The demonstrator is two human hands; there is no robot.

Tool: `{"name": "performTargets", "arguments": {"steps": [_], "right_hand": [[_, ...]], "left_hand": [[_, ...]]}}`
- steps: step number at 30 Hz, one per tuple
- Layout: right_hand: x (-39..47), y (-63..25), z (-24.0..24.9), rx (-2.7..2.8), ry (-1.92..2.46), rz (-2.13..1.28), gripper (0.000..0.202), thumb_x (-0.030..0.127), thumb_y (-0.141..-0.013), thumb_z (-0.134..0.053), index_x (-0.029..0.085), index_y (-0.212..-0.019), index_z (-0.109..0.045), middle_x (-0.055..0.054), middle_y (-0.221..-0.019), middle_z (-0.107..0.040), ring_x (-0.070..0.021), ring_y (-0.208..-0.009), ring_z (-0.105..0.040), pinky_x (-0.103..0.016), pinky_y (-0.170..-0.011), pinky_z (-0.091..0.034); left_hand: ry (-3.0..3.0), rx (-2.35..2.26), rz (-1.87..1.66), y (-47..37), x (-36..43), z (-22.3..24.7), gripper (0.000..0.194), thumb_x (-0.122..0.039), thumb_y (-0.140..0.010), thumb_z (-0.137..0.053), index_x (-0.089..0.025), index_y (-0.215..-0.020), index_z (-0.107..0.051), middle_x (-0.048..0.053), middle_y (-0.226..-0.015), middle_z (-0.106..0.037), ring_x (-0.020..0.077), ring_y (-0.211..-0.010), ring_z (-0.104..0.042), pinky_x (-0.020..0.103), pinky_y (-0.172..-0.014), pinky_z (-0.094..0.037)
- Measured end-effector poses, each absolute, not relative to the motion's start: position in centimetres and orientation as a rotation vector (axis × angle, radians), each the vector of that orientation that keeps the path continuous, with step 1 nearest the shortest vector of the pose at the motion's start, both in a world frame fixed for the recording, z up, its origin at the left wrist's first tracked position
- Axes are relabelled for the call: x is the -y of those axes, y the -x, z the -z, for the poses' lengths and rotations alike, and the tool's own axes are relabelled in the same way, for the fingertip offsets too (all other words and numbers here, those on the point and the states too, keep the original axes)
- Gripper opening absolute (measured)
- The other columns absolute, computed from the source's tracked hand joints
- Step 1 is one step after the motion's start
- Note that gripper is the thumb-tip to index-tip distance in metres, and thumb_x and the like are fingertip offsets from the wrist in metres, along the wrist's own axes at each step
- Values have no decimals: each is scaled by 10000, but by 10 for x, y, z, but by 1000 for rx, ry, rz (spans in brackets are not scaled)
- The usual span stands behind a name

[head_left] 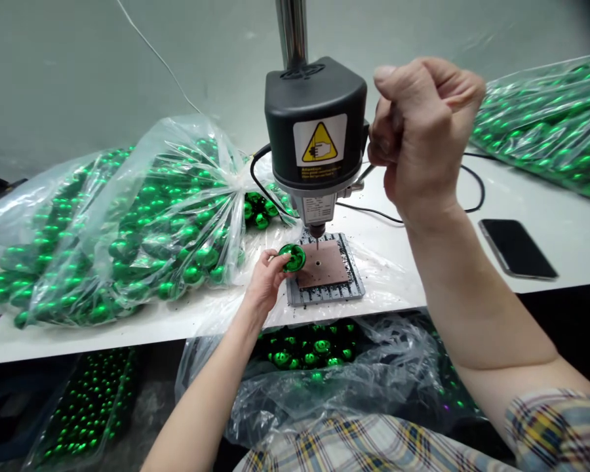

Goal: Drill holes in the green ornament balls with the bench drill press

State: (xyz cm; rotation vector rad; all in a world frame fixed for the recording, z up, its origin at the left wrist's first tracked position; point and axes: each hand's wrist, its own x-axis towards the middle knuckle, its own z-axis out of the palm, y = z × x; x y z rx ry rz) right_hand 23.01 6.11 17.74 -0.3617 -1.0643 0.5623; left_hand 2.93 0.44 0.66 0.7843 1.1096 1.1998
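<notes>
My left hand (268,276) pinches a shiny green ball (293,257) at the left edge of a brown board (324,264). The board lies on the slotted metal base (291,298) of a bench drill (316,124), and has a small dark hole. Above the hole, the thin drill bit (317,244) points down. Raised to the right of the drill head, my right hand (420,124) is closed with the fingers curled in. A handle end seems to run behind it, but what the fingers grip is mostly hidden.
Clear bags of green balls (152,223) fill the table's left, with another bag (560,124) at the back right. A phone (517,249) lies at the right. Below the front edge hangs an open plastic bag (373,393) with more balls. Black cables run behind the drill.
</notes>
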Motion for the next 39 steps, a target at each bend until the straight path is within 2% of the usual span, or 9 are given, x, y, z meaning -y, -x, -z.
{"name": "performTargets", "arguments": {"steps": [2,4,9,13,20,23,27,35,39], "right_hand": [[-60,-230,-178,1082,391,-565,417,93,-776,-598,242,-445,-394,70,-385,-322,-85,-305,-209,-306,-307,-108],[-58,-231,-179,1103,433,-562,446,108,-803,-592,241,-444,-363,62,-390,-311,-91,-316,-220,-306,-328,-122],[-56,-232,-179,1124,465,-545,467,113,-828,-595,244,-449,-355,57,-393,-307,-96,-322,-253,-314,-345,-144],[-58,-233,-178,1124,408,-567,445,90,-822,-613,247,-466,-396,64,-400,-326,-91,-321,-259,-318,-336,-137],[-58,-231,-179,1108,404,-574,471,86,-841,-599,249,-474,-353,77,-395,-308,-87,-313,-211,-314,-331,-102],[-58,-231,-179,1105,433,-578,468,84,-844,-590,248,-470,-361,69,-393,-313,-93,-317,-225,-316,-331,-115],[-57,-232,-179,1103,408,-578,469,70,-840,-578,248,-473,-346,70,-393,-310,-88,-317,-211,-315,-334,-108],[-55,-232,-179,1124,494,-553,469,112,-860,-572,243,-492,-314,63,-407,-295,-91,-333,-243,-307,-345,-128],[-56,-233,-178,1138,496,-540,434,137,-842,-587,245,-496,-350,62,-418,-328,-88,-333,-246,-315,-341,-133]], "left_hand": [[-895,-1203,-1257,-34,-8,-3,531,-322,-661,-808,-212,-1130,-585,20,-903,-701,143,-748,-655,237,-601,-473],[-982,-1214,-1253,-37,-13,0,563,-325,-666,-798,-214,-1177,-590,35,-969,-707,150,-818,-665,247,-659,-489],[-1070,-1209,-1277,-44,-25,9,505,-327,-627,-845,-189,-1026,-568,6,-874,-682,142,-787,-654,278,-735,-506],[-1148,-1201,-1273,-49,-29,17,501,-331,-619,-875,-191,-965,-541,-8,-827,-668,127,-766,-633,260,-726,-489],[-1274,-1249,-1272,-56,-29,19,492,-337,-592,-892,-190,-942,-580,3,-822,-665,137,-742,-621,254,-669,-479],[-1376,-1266,-1225,-56,-28,20,517,-314,-610,-879,-189,-1050,-639,19,-855,-685,141,-711,-608,272,-655,-485],[-1536,-1284,-1204,-58,-25,21,531,-281,-656,-838,-207,-1153,-667,45,-941,-705,172,-787,-632,302,-707,-506],[-1497,-1226,-1232,-61,-20,21,438,-256,-710,-764,-195,-1117,-614,60,-980,-700,176,-846,-647,301,-755,-508],[-1516,-1369,-1284,-56,-22,23,416,-155,-689,-688,-210,-1089,-587,65,-1076,-669,164,-872,-620,294,-763,-500]]}}
